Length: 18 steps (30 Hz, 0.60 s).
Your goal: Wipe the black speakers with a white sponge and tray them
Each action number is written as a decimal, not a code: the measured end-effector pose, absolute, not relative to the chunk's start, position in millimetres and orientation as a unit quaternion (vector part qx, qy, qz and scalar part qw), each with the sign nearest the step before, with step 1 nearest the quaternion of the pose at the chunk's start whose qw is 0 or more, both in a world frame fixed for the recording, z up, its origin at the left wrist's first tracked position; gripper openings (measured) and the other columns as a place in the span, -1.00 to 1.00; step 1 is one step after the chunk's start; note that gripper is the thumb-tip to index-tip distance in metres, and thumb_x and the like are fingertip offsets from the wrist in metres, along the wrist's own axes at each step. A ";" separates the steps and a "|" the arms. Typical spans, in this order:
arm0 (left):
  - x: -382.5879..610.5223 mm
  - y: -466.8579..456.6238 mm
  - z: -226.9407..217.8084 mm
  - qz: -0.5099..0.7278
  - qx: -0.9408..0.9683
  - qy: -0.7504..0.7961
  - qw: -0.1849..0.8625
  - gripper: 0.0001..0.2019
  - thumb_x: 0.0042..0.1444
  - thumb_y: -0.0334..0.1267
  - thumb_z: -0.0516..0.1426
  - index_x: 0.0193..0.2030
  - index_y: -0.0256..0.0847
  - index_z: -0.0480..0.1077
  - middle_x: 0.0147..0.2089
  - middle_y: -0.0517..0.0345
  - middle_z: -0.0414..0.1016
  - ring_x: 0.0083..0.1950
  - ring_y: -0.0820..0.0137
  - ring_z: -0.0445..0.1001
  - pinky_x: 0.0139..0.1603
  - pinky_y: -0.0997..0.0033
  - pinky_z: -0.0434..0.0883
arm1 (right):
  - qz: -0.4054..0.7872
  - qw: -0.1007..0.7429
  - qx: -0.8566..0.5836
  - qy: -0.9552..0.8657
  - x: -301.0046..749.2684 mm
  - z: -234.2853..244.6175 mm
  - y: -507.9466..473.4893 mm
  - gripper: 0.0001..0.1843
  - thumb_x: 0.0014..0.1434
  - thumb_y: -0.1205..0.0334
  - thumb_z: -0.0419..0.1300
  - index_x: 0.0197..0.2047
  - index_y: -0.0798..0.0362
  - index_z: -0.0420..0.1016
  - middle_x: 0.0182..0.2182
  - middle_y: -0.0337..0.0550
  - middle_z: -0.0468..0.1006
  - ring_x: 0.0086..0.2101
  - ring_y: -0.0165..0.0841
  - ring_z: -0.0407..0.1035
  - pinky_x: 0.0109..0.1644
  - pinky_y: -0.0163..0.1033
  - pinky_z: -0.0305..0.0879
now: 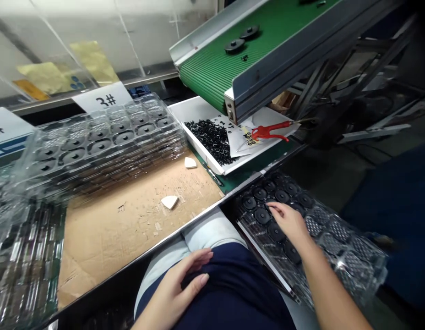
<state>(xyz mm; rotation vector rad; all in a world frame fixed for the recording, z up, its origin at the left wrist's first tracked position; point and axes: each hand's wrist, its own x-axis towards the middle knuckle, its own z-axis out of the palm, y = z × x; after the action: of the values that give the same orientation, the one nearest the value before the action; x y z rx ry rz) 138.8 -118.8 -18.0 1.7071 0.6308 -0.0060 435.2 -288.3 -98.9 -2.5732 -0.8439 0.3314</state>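
Disc: a black round plastic disc with a raised hub sits in its pocket at about 4 o'clock in the view, among other discs like it.
Right hand: the right hand lies flat over the discs with its fingers stretched towards 10 o'clock. The fingertips touch that disc and nothing is clasped.
Tray: a clear plastic blister tray holds the discs and slopes beside the lap. Its pockets towards 4 o'clock look unfilled.
Step in hand: by my reading, this is a touch on a seated disc, not a lift.
What a lift would call for: a pinch at the rim or hub, since the pocket fits the disc closely.
Left hand: the left hand is at 6 o'clock, loose and open, palm down on the dark blue cloth of the lap.
Bench: a brown cardboard sheet at 8 o'clock carries two white wedge pieces.
Stack: piled clear trays of black discs are at 10 o'clock, below a white card marked 3#.
Bin: a white shallow tray at 12 o'clock holds black scraps and red-handled snips.
Belt: a green ribbed conveyor at 1 o'clock carries two more black discs.
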 end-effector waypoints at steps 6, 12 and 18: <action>114.2 -102.0 -18.8 0.057 0.721 0.331 0.606 -0.64 0.10 -0.07 0.13 0.06 0.01 0.41 0.08 0.12 0.52 0.09 0.25 0.48 0.16 0.22 0.38 | -0.086 0.326 -0.821 -0.460 414.9 -48.8 -171.6 -0.54 0.34 0.03 -0.14 0.16 0.06 0.31 0.08 0.01 0.37 0.08 -0.22 0.22 0.20 -0.07 0.12; 77.8 -84.3 -41.1 0.127 0.645 0.396 0.641 -0.65 0.11 -0.05 0.12 0.05 0.05 0.42 0.07 0.15 0.53 0.09 0.25 0.48 0.16 0.23 0.38 | -0.144 0.306 -0.767 -0.545 401.6 -67.8 -115.8 -0.43 0.30 -0.01 -0.05 0.26 0.14 0.15 0.03 0.09 0.42 0.03 -0.14 0.29 0.20 0.07 0.09; 59.2 -66.3 -76.2 0.192 0.597 0.451 0.635 -0.65 0.06 0.01 0.15 -0.02 0.01 0.46 0.02 0.14 0.56 0.06 0.23 0.50 0.12 0.26 0.42 | -0.199 0.287 -0.769 -0.536 397.2 -85.2 -113.6 -0.49 0.31 0.16 -0.03 0.28 0.11 0.07 -0.01 0.07 0.45 -0.06 -0.19 0.34 0.19 0.07 0.11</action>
<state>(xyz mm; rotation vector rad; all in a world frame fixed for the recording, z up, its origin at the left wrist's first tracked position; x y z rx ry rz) 59.2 -66.3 -76.2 1.3632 1.0314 0.4385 397.2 -113.6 -85.2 -2.0535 -1.4315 -0.5324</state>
